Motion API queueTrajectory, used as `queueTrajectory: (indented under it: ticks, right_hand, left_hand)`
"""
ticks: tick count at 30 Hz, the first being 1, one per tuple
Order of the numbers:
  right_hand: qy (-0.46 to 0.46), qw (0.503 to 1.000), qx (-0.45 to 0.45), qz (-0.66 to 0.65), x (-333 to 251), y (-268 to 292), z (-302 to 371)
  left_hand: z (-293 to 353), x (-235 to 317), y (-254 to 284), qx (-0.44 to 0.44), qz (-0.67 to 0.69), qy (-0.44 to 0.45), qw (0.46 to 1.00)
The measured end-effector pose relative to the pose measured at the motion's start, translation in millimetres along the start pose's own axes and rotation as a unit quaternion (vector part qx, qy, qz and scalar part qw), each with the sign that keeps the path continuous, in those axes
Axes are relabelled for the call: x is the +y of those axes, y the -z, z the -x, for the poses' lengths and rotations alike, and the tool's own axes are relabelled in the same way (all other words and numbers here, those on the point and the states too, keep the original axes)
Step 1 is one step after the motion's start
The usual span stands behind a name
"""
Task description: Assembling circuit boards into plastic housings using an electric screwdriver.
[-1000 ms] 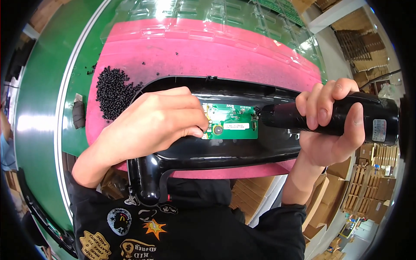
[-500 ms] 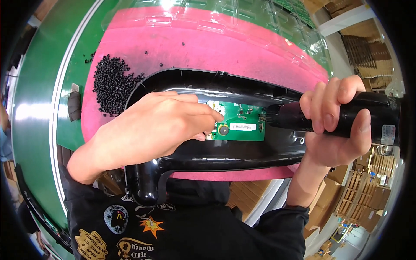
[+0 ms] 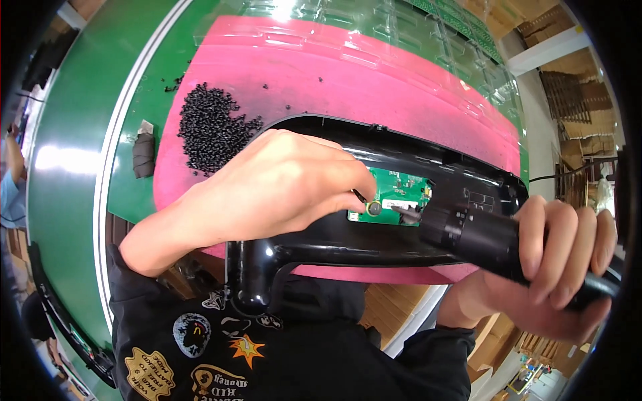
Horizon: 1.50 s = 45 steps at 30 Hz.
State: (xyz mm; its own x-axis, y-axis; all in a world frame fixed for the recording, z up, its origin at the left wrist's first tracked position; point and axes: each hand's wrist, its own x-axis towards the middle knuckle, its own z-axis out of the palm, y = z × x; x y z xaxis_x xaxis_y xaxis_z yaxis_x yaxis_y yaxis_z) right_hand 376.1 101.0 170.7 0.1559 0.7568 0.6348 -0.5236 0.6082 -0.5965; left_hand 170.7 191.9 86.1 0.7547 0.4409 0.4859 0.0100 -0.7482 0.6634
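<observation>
A long black plastic housing (image 3: 374, 252) lies across the pink mat, its hollow side up and a short arm bending toward me at the left. Inside sits a green circuit board (image 3: 408, 182) with a white label and a round dark part. My left hand (image 3: 294, 177) reaches over the housing, thumb and forefinger pinched at the board's left end; what they hold, if anything, is too small to name. My right hand (image 3: 565, 267) is wrapped around a black electric screwdriver (image 3: 478, 234), tilted, its front end over the board's right part and pointing left.
A heap of small black screws (image 3: 214, 127) lies on the pink mat (image 3: 321, 60) at the left, with several strays. Clear plastic trays (image 3: 435, 60) stand along the back. A dark grey roll (image 3: 143, 155) rests on the green table (image 3: 73, 134). Cardboard boxes stand at the right.
The screwdriver has tilted, its rear end dropping toward me and its front now over the board instead of at the right edge. My left hand stays pinched at the board's left end.
</observation>
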Motion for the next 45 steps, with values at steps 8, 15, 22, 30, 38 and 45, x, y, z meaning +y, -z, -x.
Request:
queueTrajectory:
  ticks: [8, 15, 22, 30, 38, 45]
  right_hand:
    - [0.000, 0.988, 0.090, 0.125, -4.4, -27.3, 8.4]
    - [0.093, 0.989, 0.099, 0.059, 13.6, -22.0, 18.5]
    - [-0.030, 0.976, -0.201, 0.073, 20.2, -7.5, -15.8]
    - [-0.127, 0.966, -0.116, 0.194, 27.6, -1.6, -11.8]
    - [-0.151, 0.966, -0.058, 0.202, 43.4, 7.8, -9.8]
    - [-0.187, 0.958, -0.061, 0.207, 48.6, 2.4, -12.9]
  left_hand:
    - [3.5, 0.0, 0.6, 0.030, 0.013, -0.020, 0.999]
    - [5.3, 1.6, 1.6, 0.030, -0.011, -0.019, 0.999]
    - [6.8, -1.1, 0.5, 0.041, -0.053, -0.030, 0.997]
    - [6.5, -1.4, -0.2, 0.097, -0.030, 0.023, 0.995]
    - [4.9, 10.7, 5.2, 0.039, -0.067, 0.112, 0.991]
    - [8.7, 3.7, 3.2, -0.002, -0.060, 0.090, 0.994]
